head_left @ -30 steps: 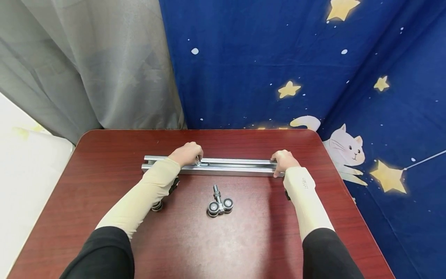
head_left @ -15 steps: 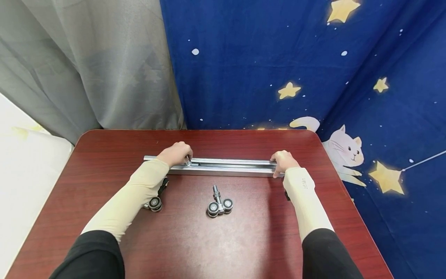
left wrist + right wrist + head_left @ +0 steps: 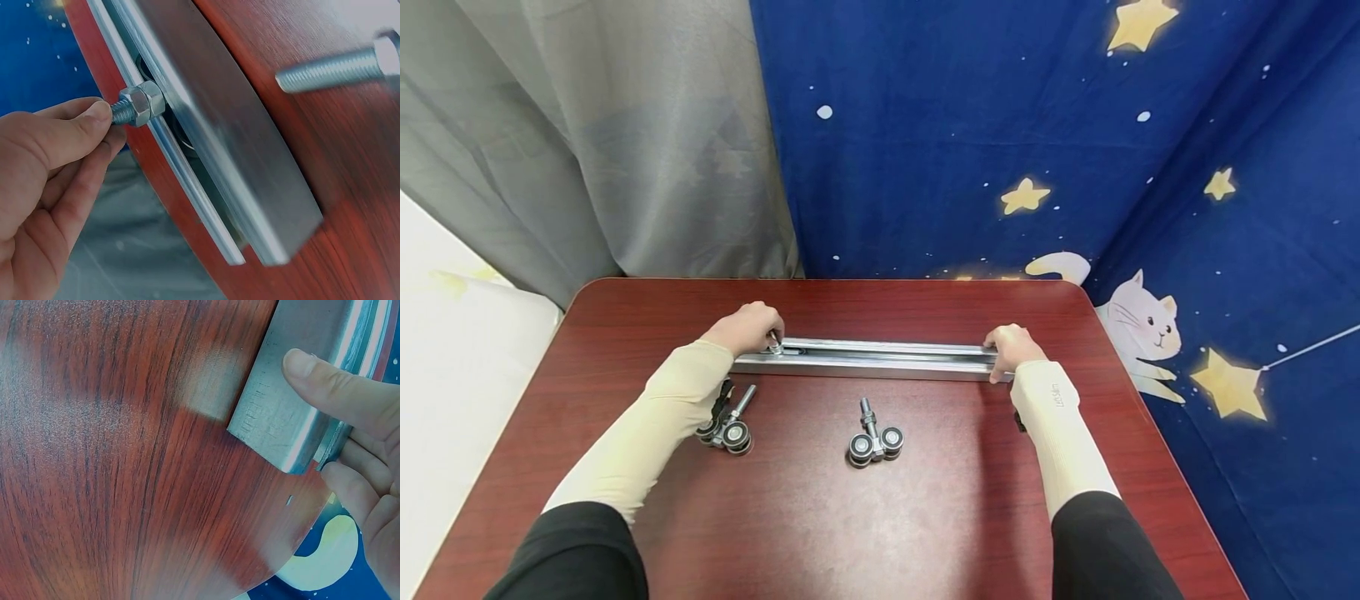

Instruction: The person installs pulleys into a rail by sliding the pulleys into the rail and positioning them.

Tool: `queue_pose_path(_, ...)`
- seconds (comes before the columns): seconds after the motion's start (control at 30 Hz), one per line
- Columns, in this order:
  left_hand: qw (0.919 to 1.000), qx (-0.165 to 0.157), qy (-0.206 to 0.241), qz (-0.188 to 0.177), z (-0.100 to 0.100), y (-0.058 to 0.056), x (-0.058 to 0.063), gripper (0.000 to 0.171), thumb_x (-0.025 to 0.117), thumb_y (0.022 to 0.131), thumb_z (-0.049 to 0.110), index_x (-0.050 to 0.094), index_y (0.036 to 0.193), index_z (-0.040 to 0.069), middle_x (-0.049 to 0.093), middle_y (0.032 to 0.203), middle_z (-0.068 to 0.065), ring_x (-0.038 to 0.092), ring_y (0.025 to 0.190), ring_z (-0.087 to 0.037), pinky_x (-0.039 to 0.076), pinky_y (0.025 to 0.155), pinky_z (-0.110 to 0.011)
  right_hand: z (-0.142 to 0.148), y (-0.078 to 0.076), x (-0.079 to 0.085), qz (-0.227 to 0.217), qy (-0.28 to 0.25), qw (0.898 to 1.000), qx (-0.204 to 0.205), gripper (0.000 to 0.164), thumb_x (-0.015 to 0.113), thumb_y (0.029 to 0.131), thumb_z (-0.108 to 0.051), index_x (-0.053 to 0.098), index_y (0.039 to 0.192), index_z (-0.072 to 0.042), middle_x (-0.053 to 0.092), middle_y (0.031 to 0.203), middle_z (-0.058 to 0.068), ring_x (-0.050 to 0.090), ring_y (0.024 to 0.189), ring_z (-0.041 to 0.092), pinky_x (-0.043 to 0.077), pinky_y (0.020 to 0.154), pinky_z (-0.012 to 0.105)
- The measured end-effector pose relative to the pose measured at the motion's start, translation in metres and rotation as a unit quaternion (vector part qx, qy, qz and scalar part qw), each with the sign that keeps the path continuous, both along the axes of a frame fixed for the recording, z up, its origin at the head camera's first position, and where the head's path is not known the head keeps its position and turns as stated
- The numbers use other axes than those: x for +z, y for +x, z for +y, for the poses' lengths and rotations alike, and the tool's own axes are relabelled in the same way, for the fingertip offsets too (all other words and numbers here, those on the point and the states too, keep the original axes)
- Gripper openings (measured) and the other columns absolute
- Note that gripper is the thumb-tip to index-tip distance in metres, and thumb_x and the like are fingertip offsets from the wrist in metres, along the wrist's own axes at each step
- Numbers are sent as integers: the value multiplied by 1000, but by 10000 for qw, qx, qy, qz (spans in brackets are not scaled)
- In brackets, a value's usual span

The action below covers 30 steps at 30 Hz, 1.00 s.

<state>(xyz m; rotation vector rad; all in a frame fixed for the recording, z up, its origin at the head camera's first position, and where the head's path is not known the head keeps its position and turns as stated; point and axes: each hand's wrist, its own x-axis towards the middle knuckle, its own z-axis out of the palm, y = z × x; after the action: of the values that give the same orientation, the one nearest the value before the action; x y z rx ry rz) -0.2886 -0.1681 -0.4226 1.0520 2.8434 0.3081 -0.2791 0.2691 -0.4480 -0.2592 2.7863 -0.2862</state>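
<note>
A silver C-shaped metal rail (image 3: pixel 887 367) lies slot up across the back of the table. My left hand (image 3: pixel 747 327) pinches the threaded bolt (image 3: pixel 123 112) of a roller trolley between thumb and fingers. Two nuts sit on that bolt at the slot; the trolley's wheels are mostly hidden inside the channel. At the rail's right end, my right hand (image 3: pixel 1012 344) holds it, thumb (image 3: pixel 99 111) of the left hand aside. In the right wrist view, the right thumb (image 3: pixel 300 365) presses the near wall and the fingers reach round the far side.
One loose roller trolley (image 3: pixel 861 448) rests on the table (image 3: pixel 865 533) in front of the rail. Another trolley (image 3: pixel 737 436) lies beside my left forearm, partly covered by it. Behind the table hang a grey curtain (image 3: pixel 685 167) and a blue starry curtain (image 3: pixel 925 150).
My left hand has slid leftward along the rail with the trolley bolt, uncovering more of the loose trolley by the left forearm. The right hand and the rail stay in place.
</note>
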Motion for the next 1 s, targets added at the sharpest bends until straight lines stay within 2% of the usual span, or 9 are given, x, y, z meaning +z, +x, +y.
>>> queue_pose_path(0.4,9992,316,40,-237,-32,1,-1,11,66,70,-7,69,70,4,64,68,-5,59,65,-19,50,63,-36,1,-1,-3,-32,18,10000,-1,63,86,51,-11,64,109,-2,61,112,17,51,105,37,45,83,47)
queue_pose_path(0.63,9974,622,-124,-350,-49,3,0,14,64,72,-8,70,72,5,64,70,-3,57,66,-18,49,63,-37,1,0,-3,15,20,10000,14,62,86,51,-11,64,109,-2,61,112,16,51,106,37,45,84,47)
queue_pose_path(0.8,9966,730,-136,-361,-56,4,1,13,64,73,-7,70,73,5,65,71,-3,56,66,-17,48,62,-36,1,0,-4,61,2,10000,-39,62,86,51,-10,65,108,-2,62,111,15,52,105,36,45,84,47)
queue_pose_path(1.0,9964,714,-128,-430,-59,4,2,11,65,74,-4,70,74,5,65,71,-5,57,66,-17,48,62,-36,1,0,-4,20,-46,9999,-104,62,86,50,-9,65,108,-2,62,111,15,52,104,35,45,85,48)
